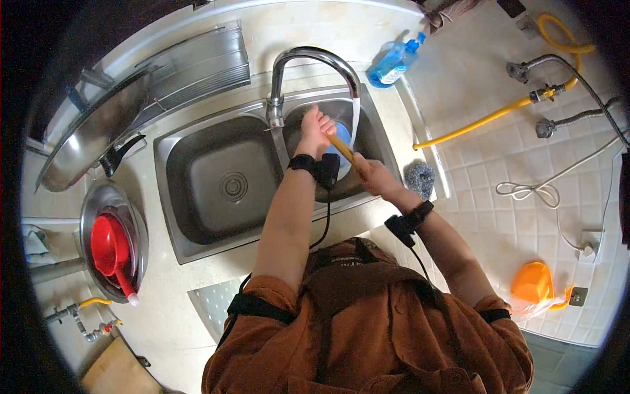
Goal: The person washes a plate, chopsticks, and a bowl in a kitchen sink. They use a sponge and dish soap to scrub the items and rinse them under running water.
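Note:
My left hand (316, 129) is closed around one end of a bundle of thin tan sticks, probably chopsticks (340, 147). Around the other end my right hand (376, 176) is closed too, so the bundle slants between both hands above the right sink basin (370, 129). Partly hidden behind it is a round blue-and-white vessel (344, 131) inside that basin. From the curved chrome faucet (315, 51) a stream of water (355, 123) falls just to the right of the bundle.
The left basin (211, 167) has a round drain. A steel wool scourer (419, 180) and a blue soap bottle (393, 64) stand near the right wall. On the left are a large pan (98, 133) and a metal basin (139, 236) holding a red ladle (109, 244).

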### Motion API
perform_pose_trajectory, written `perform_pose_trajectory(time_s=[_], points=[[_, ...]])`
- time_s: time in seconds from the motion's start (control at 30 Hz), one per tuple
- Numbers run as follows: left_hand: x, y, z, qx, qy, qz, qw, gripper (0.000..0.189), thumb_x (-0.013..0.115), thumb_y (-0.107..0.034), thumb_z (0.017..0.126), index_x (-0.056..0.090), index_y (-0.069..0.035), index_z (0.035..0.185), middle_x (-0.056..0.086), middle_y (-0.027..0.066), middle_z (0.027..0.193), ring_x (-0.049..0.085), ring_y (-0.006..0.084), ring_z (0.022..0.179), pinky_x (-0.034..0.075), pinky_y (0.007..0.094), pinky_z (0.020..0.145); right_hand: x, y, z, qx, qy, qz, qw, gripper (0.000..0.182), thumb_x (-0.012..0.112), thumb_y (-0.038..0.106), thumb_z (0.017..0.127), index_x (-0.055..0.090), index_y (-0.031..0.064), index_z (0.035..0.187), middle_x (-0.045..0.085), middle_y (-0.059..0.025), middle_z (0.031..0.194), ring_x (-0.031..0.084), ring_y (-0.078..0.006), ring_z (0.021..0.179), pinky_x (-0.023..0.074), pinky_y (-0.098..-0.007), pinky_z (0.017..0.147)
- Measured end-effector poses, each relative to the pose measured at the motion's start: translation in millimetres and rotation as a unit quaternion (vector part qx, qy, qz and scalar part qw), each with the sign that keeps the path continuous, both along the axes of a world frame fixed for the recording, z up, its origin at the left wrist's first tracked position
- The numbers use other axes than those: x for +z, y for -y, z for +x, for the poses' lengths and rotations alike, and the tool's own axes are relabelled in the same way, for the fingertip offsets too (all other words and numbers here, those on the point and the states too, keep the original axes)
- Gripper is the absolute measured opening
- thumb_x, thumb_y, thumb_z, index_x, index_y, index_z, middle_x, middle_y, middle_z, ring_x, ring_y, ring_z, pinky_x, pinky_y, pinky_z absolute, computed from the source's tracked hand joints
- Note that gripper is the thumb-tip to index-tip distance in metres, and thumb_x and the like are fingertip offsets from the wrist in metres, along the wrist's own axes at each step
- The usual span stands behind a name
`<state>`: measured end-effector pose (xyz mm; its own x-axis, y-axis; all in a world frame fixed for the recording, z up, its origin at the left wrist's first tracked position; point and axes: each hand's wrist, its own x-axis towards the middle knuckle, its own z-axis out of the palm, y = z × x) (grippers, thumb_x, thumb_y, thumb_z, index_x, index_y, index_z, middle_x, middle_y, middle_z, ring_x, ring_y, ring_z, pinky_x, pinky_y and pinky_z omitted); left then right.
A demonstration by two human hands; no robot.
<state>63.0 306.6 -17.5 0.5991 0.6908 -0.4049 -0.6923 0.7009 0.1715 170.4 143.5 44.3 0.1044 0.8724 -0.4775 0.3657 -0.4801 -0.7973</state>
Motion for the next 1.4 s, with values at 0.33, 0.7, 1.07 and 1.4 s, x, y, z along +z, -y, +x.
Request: perform_pose_trajectory(time_s=[0.33,0.7,1.07,1.4], points=[[3.7,-5.4,4.7,0.131,-0.240,-0.094,0.957,0.049,0.037,-0.050,0.086,0.023,-0.015,0.055,0.018,-0.0026,0.051,0.017,0.0127,0.040,0.019,0.0269,0.040,27.1,4.0,-19.3,0.085,0.387,0.042,0.917,0.046,0.039,0.042,0.087,0.053,-0.0006,0.081,0.059,-0.0229,0.073,0.057,-0.0401,0.072,0.0457,-0.0477,0.065],[-47.9,21.3,10.6,0.015,-0.145,-0.028,0.989,0.051,0.034,-0.054,0.085,0.043,-0.003,0.085,0.045,0.0083,0.074,0.046,0.0194,0.067,0.041,0.0319,0.062,-4.0,21.9,2.3,0.008,-0.045,-0.058,0.997,0.032,0.051,0.038,0.083,0.049,0.0062,0.080,0.042,0.0006,0.053,0.039,-0.0083,0.038,0.0306,-0.0239,0.032],[-54.3,56.6,-21.9,-0.137,-0.118,0.134,0.974,0.070,0.035,-0.051,0.086,0.026,0.005,0.127,0.036,0.0202,0.127,0.036,0.0285,0.118,0.030,0.0362,0.097,-46.6,31.6,32.6,-0.170,-0.284,-0.034,0.943,0.037,0.040,0.046,0.087,0.044,0.0106,0.077,0.033,0.0045,0.055,0.027,-0.0071,0.040,0.0217,-0.0223,0.036],[-34.2,80.2,-48.9,-0.149,-0.155,0.124,0.969,0.059,0.041,-0.041,0.087,0.031,0.003,0.125,0.037,0.0185,0.127,0.038,0.0264,0.116,0.031,0.0358,0.095,-57.0,0.2,14.8,-0.226,-0.345,-0.046,0.910,0.041,0.032,0.044,0.090,0.044,0.0055,0.088,0.034,0.0037,0.056,0.029,-0.0076,0.042,0.0236,-0.0220,0.038]])
